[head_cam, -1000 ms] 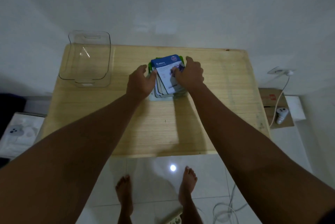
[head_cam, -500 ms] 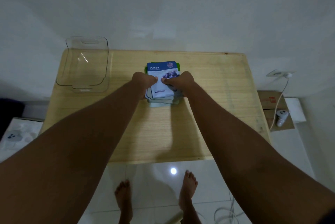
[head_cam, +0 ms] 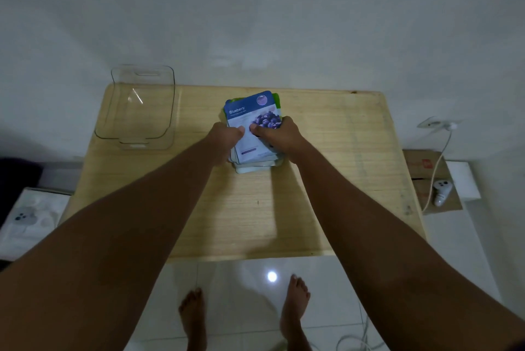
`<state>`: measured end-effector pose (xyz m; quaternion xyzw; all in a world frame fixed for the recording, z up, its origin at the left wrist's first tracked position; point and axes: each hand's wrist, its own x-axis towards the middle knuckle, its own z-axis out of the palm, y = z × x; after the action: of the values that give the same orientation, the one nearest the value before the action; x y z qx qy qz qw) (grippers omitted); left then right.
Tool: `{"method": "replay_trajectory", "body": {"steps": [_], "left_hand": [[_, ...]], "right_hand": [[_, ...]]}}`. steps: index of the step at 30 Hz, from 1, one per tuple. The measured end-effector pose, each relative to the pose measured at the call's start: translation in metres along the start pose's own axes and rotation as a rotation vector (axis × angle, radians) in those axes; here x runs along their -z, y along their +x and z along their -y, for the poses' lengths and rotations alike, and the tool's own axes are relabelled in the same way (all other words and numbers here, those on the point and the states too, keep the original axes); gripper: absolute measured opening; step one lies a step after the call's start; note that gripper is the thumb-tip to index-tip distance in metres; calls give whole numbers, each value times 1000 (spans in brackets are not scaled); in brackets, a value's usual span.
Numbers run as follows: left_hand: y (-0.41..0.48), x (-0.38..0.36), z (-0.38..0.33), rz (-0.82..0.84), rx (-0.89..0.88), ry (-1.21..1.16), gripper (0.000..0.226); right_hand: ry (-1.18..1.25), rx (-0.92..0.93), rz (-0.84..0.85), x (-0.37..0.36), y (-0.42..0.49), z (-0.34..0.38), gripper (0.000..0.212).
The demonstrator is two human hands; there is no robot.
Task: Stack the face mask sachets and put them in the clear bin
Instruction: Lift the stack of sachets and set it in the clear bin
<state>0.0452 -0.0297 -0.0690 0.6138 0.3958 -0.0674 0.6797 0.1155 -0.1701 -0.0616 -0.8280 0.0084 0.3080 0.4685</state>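
Observation:
A stack of face mask sachets point(head_cam: 250, 112) lies on the middle of the wooden table point(head_cam: 326, 168), a blue "Blueberry" sachet on top and a green one showing at its far edge. My left hand point(head_cam: 224, 137) grips the stack's left side with the thumb on top. My right hand point(head_cam: 279, 136) grips the right side, thumb pressed on the top sachet. The clear bin point(head_cam: 142, 112) stands at the table's far left corner with nothing in it, well apart from both hands.
The table's far edge meets a white wall. A cardboard box point(head_cam: 429, 177) with a white controller point(head_cam: 441, 191) and a cable sits on the floor to the right. A white box point(head_cam: 28, 217) lies on the left. My bare feet point(head_cam: 244, 313) stand below the near edge.
Both hands went from squaring the fanned sachets to pinching the neat stack at its sides, thumbs on top. The stack is tidier now.

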Motion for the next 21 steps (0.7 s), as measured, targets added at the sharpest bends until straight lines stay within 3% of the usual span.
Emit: {"method": "replay_trajectory", "body": {"steps": [3, 6, 14, 21], "left_hand": [[-15, 2, -12, -4, -40, -85, 33], [-29, 17, -28, 58, -69, -166, 37], [-54, 125, -89, -148, -368, -1, 17], [-41, 221, -115, -107, -590, 98, 36]], "right_hand": [[138, -25, 33, 2, -17, 24, 28], [242, 21, 20, -5, -29, 50, 10], [190, 271, 84, -60, -43, 125, 14], [182, 460, -32, -121, -44, 185, 23]]}}
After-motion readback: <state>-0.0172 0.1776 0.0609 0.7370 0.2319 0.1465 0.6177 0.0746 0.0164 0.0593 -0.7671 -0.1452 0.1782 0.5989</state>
